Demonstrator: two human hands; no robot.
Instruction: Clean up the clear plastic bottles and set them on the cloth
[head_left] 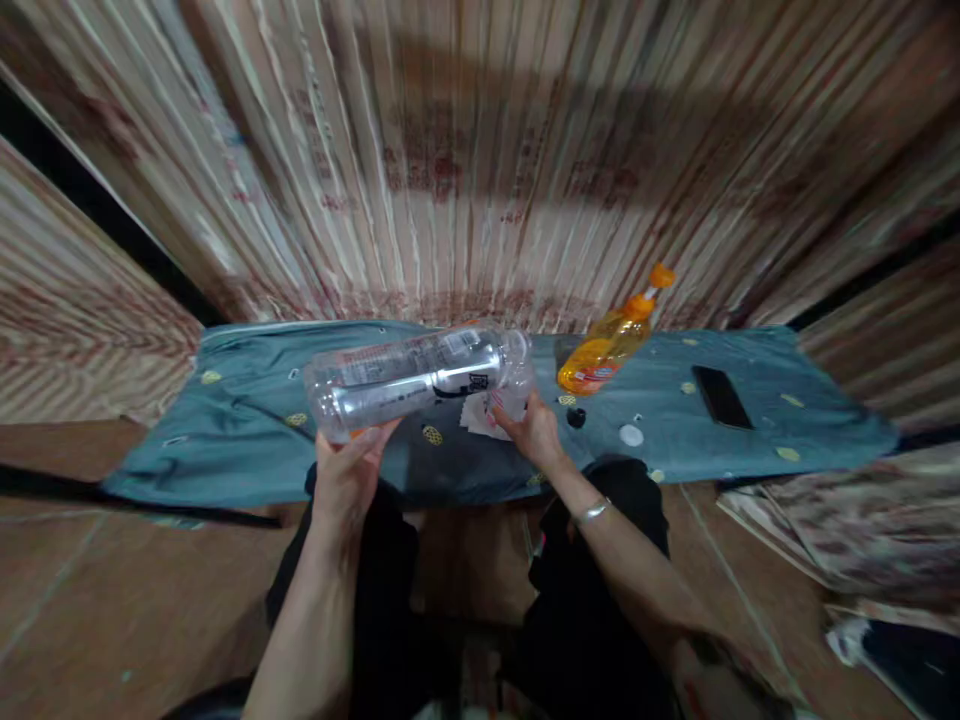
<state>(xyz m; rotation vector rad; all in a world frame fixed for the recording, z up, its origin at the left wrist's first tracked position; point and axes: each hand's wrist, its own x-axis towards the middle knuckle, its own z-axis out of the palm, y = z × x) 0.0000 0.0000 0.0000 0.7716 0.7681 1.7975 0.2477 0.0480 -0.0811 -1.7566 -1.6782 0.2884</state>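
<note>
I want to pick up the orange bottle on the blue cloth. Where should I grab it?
Grab the orange bottle around its wide lower body, probably from above. It lies tilted on the blue cloth, its narrow cap pointing away toward the wall, so the fat part is nearest and easiest for your fingers to wrap.

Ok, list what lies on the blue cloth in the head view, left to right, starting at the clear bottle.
Clear plastic bottle held sideways → orange squeeze bottle lying tilted → small white round cap → flat black phone.
</note>
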